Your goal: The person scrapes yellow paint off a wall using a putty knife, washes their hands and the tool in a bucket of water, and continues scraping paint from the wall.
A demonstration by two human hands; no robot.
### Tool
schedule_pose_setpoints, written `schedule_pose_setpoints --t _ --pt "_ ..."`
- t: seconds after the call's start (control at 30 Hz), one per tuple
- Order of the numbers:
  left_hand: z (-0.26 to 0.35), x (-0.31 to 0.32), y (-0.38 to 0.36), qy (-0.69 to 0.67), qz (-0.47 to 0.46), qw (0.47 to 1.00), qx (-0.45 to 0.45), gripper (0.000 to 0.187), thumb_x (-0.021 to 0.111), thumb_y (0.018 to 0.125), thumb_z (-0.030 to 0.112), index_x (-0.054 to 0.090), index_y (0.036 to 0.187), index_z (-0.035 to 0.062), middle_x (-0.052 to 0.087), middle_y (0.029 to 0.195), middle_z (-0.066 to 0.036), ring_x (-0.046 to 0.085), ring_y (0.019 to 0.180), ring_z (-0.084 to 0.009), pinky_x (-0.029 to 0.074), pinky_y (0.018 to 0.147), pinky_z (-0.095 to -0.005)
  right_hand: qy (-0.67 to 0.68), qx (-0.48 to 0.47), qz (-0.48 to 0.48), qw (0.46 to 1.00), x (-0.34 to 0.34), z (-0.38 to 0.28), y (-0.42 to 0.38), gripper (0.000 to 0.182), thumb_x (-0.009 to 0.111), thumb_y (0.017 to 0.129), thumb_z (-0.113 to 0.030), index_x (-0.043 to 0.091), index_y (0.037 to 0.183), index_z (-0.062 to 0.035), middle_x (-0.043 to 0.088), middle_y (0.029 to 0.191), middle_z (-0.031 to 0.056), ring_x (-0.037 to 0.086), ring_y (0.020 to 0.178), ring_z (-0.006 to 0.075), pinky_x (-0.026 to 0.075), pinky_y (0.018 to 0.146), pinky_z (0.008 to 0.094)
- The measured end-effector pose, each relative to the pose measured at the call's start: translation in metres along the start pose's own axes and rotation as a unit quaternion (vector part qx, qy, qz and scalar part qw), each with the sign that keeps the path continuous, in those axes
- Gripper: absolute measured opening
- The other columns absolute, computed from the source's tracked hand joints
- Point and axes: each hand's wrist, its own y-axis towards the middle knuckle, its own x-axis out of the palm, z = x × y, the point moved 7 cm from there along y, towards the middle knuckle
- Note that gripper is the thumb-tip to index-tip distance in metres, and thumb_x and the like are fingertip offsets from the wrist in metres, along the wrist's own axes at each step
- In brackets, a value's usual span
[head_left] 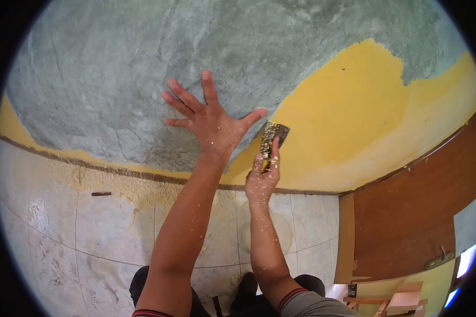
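My left hand (213, 127) lies spread against the bare grey part of the wall (116, 79), fingers apart and holding nothing. Just right of it, my right hand (263, 179) grips a putty knife (274, 138) by its handle, which the fingers mostly hide. One finger stretches along the blade. The wide blade is speckled with pale paint flakes, and its tip meets the wall where the yellow paint (349, 100) borders the grey. Small flakes cling to both hands and forearms.
Yellowish scrapings (111, 185) litter the tiled floor (53, 222) along the wall's base. A short dark brown piece (101, 194) lies there. A pale round object (280, 232) sits partly behind my right forearm. To the right are a brown door (402, 222) and wooden furniture (404, 301).
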Motion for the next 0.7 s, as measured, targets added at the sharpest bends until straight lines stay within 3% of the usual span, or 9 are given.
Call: schedule_pose_setpoints --t 0.07,0.23,0.3,0.37,0.5,0.57,0.7 --pt "0.002 -0.001 -0.002 -0.003 0.003 1.0 0.004 0.15 0.064 0.047 0.096 -0.004 0.16 0.0241 -0.025 0.159 -0.027 -0.027 0.141 -0.0553 0.006 0.089 -0.0903 0.04 0.002 0.003 0.999 -0.001 0.0 0.009 0.053 0.054 0.101 -0.009 0.037 0.151 -0.0015 0.053 0.144 0.0162 0.054 0.122 0.0195 0.045 0.099 0.031" --pt "0.001 -0.001 -0.006 -0.027 0.0 1.0 0.0 0.148 0.065 0.048 0.095 0.0 0.16 0.0236 -0.025 0.158 -0.028 -0.027 0.141 -0.0553 0.006 0.088 -0.0905 -0.015 0.007 0.004 1.0 -0.009 -0.012 0.012 0.052 0.053 0.101 -0.01 0.038 0.15 -0.0009 0.054 0.142 0.0166 0.057 0.118 0.0201 0.046 0.098 0.0323" --pt "0.001 -0.003 0.001 -0.025 0.007 1.0 0.006 0.147 0.065 0.048 0.095 0.001 0.16 0.0236 -0.025 0.158 -0.029 -0.027 0.141 -0.0556 0.006 0.087 -0.0905 -0.033 -0.066 0.005 0.997 -0.006 -0.02 0.009 0.051 0.054 0.101 -0.008 0.039 0.149 -0.0008 0.055 0.142 0.0169 0.058 0.118 0.0204 0.046 0.098 0.0324" --pt "0.0 0.0 -0.001 -0.022 -0.003 1.0 0.003 0.147 0.065 0.048 0.095 0.0 0.16 0.0244 -0.024 0.158 -0.029 -0.027 0.141 -0.0561 0.006 0.087 -0.0907 -0.014 -0.078 0.0 0.997 -0.008 -0.018 0.025 0.051 0.054 0.1 -0.006 0.04 0.149 -0.0009 0.054 0.142 0.0162 0.057 0.117 0.0198 0.046 0.099 0.0318" --pt "-0.001 0.003 -0.001 -0.024 -0.008 1.0 -0.004 0.147 0.064 0.049 0.095 0.0 0.16 0.025 -0.025 0.157 -0.029 -0.028 0.14 -0.0564 0.007 0.087 -0.0907 0.028 0.03 -0.022 0.999 -0.01 -0.012 0.02 0.05 0.055 0.099 -0.007 0.041 0.147 -0.0017 0.052 0.142 0.0155 0.055 0.12 0.0206 0.044 0.101 0.0317" --pt "0.001 0.0 -0.002 -0.022 0.002 1.0 0.002 0.147 0.064 0.049 0.095 -0.002 0.16 0.0248 -0.026 0.157 -0.029 -0.029 0.14 -0.0566 0.006 0.087 -0.0907 -0.04 -0.043 -0.005 0.998 -0.006 -0.009 0.011 0.05 0.055 0.101 -0.013 0.04 0.147 -0.0016 0.053 0.14 0.015 0.055 0.12 0.0202 0.043 0.101 0.0323" --pt "-0.001 0.001 -0.001 -0.012 -0.02 1.0 -0.002 0.147 0.064 0.05 0.095 -0.004 0.16 0.0248 -0.026 0.157 -0.029 -0.029 0.139 -0.0565 0.005 0.087 -0.0908 0.022 -0.102 0.01 0.994 -0.008 -0.037 0.041 0.053 0.054 0.103 -0.026 0.039 0.148 -0.0022 0.055 0.136 0.0155 0.055 0.117 0.0202 0.043 0.101 0.0337"
